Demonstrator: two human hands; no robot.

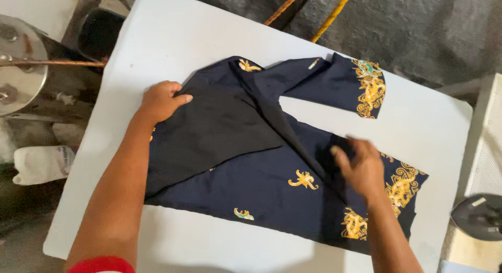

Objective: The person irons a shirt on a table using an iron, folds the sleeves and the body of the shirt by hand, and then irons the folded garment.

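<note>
Dark navy garment (272, 184) with gold dragon-like motifs lies flat on the white table (172, 37), roughly centred, its printed hem end toward the table's right edge. Left hand (161, 101) rests at the upper-left part of the cloth — fingers curled together, thumb out along the edge, gripping a folded-over panel whose plain dark inner face shows; the hold looks meant to keep that flap pinned in its fold line. Right hand (362, 168) sits on the lower right of the body panel, near the gold border; it is motion-blurred, fingers seemingly bunched on a ridge of fabric, but whether they pinch it or only press, I cannot tell. One sleeve (334, 82) with a gold cuff band stretches away toward the upper right, apart from the body, bare table showing between them. Long axis of the garment runs diagonally — from upper left under the left hand down to the gold-trimmed hem at lower right. Off the table: a round metal fixture (18, 64) at left, a white roll (42, 163) below it, two orange rods (314, 11) at top, a dark round object (478, 216) at right.
</note>
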